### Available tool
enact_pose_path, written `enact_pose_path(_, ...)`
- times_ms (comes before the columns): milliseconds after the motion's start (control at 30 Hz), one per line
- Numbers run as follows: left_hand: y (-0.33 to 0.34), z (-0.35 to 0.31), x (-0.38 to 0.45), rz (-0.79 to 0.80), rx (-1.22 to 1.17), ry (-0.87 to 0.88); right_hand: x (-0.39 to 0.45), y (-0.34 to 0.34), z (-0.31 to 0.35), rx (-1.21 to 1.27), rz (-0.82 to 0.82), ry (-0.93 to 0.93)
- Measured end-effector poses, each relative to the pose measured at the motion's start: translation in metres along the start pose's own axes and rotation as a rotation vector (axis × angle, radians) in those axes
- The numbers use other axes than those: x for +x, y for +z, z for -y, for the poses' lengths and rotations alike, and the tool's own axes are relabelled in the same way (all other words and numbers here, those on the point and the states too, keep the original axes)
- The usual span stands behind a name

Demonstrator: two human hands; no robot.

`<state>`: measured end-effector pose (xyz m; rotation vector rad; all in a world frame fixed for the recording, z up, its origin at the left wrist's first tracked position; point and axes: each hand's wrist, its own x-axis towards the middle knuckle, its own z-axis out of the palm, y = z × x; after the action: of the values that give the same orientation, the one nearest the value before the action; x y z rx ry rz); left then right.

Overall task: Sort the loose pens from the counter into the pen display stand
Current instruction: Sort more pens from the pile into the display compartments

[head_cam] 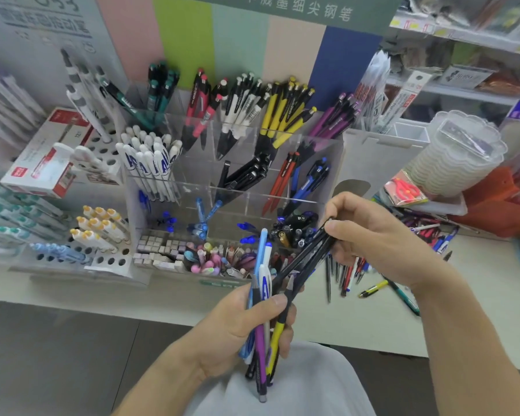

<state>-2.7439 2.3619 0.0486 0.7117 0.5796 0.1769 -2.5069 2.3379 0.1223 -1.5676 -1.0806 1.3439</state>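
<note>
Above counter edge (168, 307): left hand (240, 322) grips pen bundle (263, 331); right hand (370, 235) pinches dark pens (305, 255).

I'm seeing bright, even indoor light with barely any shadow under my left hand (246, 322) or right hand (370, 238). Wide-angle bending curves the counter edge (72, 304) left of them. Shelves (463, 34) beyond my right hand look soft and smeared.
</note>
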Motion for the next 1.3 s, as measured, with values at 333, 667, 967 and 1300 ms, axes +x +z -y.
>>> enact_pose_path(333, 0.005, 0.002, -0.003, -0.171, -0.061, 0.089, -0.006, 0.007, 0.004, -0.179, -0.184, -0.099)
enact_pose_path(667, 0.015, -0.005, 0.002, -0.296, -0.271, 0.411, -0.024, 0.095, -0.042, 0.214, -0.622, -0.166)
enact_pose_path(967, 0.018, -0.006, 0.006, -0.43, -0.336, 0.367, -0.025, 0.113, -0.058, -0.17, -0.26, -0.01)
enact_pose_path(1300, 0.017, 0.004, 0.01, -0.453, -0.231, 0.345, -0.016, 0.104, -0.065, -0.244, 0.007, 0.081)
